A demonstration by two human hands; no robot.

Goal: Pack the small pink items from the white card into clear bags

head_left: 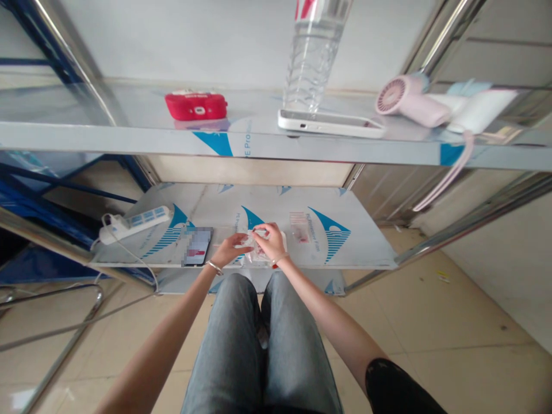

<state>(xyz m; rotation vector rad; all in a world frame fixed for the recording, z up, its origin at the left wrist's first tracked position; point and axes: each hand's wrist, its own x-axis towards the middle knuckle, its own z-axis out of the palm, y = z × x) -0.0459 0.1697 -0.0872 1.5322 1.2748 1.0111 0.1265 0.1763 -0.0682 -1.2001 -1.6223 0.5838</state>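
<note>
Over the lower shelf (276,201), my two hands work close together at a small clear plastic bag (254,259). My left hand (230,251) comes from the left, its thumb and fingertips closed at the bag's edge. My right hand (271,244) pinches the bag from the right, partly covering it. Something small and reddish shows in the plastic, too small to make out. Just right of my right hand lies another clear packet (301,229) with small red bits in it. A phone (199,246) with a lit screen lies left of my left hand.
A white power strip (135,223) with a cable sits at the lower shelf's left. On the upper shelf (142,138) stand a red case (196,107), a water bottle (313,63), a white phone (330,123) and a pink handheld fan (409,100) with a hanging strap. Metal posts flank both sides.
</note>
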